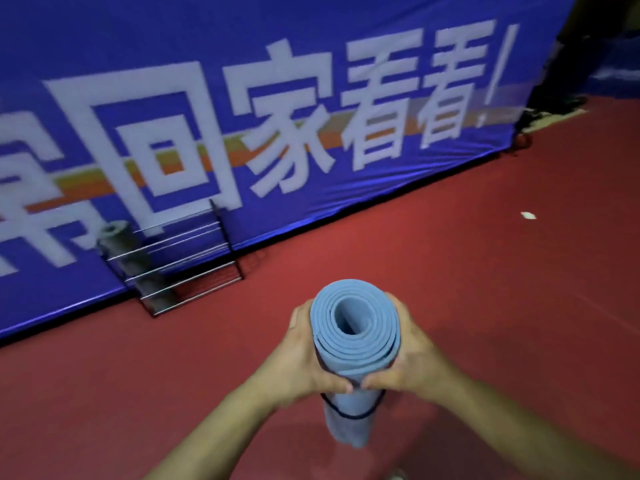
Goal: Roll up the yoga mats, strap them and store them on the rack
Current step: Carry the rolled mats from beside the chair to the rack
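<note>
You hold a matt foam mat (356,327); the rack (180,261) is shiny metal, the banner (311,64) smooth glossy cloth.

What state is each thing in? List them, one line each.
blue mat: rolled, upright, not yet racked.
strap: looped round the blue mat.
left hand: grips the blue mat.
right hand: grips the blue mat.
rack: holds one grey mat.
grey mat: rolled, on the rack.

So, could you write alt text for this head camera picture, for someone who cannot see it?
A person's left hand and right hand grip a rolled blue yoga mat, upright, with a thin dark strap around it below them. Ahead, on the red floor, a wire rack with one grey rolled mat stands against a blue banner.
</note>
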`<control>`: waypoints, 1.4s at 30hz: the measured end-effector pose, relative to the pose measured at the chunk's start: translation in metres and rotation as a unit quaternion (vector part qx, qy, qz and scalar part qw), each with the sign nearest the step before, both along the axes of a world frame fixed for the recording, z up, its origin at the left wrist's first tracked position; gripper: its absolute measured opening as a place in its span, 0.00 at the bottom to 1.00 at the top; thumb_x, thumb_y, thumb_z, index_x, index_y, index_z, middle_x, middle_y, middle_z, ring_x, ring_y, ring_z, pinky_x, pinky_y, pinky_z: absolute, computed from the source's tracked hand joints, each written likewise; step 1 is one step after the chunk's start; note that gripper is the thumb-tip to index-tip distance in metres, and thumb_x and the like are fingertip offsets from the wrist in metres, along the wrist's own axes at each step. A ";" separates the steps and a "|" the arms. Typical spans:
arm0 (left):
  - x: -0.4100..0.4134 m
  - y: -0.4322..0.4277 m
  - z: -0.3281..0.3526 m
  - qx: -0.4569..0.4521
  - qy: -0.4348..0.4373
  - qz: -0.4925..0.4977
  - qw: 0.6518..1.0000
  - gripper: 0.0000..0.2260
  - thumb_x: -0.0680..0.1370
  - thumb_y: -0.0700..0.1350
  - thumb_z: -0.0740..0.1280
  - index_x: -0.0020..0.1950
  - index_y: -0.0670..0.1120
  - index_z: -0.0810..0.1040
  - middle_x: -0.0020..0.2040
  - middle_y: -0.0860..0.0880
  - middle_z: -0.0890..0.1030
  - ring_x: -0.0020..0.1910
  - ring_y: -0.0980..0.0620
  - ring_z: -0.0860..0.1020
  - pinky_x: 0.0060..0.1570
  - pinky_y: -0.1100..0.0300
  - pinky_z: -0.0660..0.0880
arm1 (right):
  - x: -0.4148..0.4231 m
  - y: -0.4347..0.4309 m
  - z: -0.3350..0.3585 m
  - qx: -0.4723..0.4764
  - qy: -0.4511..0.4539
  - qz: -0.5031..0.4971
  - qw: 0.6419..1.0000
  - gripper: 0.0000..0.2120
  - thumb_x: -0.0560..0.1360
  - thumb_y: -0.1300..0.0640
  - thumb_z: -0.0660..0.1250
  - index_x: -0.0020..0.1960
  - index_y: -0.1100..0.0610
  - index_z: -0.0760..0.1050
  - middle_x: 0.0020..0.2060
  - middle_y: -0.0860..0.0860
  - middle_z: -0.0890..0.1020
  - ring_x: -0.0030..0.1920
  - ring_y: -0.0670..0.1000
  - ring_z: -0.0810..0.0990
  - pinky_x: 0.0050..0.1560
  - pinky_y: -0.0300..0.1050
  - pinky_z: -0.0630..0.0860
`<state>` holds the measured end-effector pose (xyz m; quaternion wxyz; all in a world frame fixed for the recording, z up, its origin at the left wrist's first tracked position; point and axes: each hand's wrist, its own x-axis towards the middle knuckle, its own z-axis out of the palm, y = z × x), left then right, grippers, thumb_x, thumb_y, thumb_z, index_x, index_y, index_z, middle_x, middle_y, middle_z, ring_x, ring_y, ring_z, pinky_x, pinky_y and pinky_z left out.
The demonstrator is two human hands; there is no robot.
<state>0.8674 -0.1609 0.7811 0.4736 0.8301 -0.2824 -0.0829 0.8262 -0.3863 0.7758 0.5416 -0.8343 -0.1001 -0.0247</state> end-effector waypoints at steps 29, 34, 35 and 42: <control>0.462 0.347 0.034 -0.069 -0.047 0.352 0.932 0.50 0.60 0.48 0.86 0.76 0.52 0.63 0.71 0.54 0.70 0.73 0.51 0.68 0.71 0.49 0.67 | 0.606 0.380 0.032 0.008 -0.053 0.297 0.954 0.56 0.49 0.39 0.84 0.70 0.33 0.57 0.69 0.41 0.70 0.70 0.44 0.69 0.70 0.53 0.69; 0.567 0.401 0.048 -0.066 -0.062 0.358 0.929 0.50 0.60 0.49 0.86 0.75 0.52 0.64 0.70 0.55 0.72 0.72 0.53 0.70 0.70 0.47 0.69 | 0.713 0.433 0.042 0.015 -0.070 0.290 0.954 0.55 0.49 0.39 0.85 0.70 0.34 0.59 0.67 0.38 0.72 0.69 0.42 0.71 0.67 0.53 0.72; 0.587 0.410 0.051 -0.067 -0.068 0.372 0.923 0.49 0.59 0.51 0.86 0.75 0.52 0.64 0.69 0.57 0.73 0.71 0.55 0.70 0.70 0.48 0.69 | 0.736 0.444 0.046 0.017 -0.075 0.295 0.952 0.55 0.50 0.40 0.84 0.71 0.35 0.60 0.67 0.37 0.72 0.68 0.41 0.71 0.67 0.52 0.73; 0.710 0.472 0.097 -0.042 -0.114 0.410 0.904 0.51 0.58 0.58 0.84 0.76 0.52 0.63 0.71 0.54 0.71 0.72 0.57 0.69 0.71 0.48 0.68 | 0.874 0.513 0.094 0.016 -0.120 0.327 0.937 0.53 0.51 0.32 0.81 0.70 0.32 0.58 0.67 0.38 0.72 0.69 0.43 0.71 0.67 0.54 0.72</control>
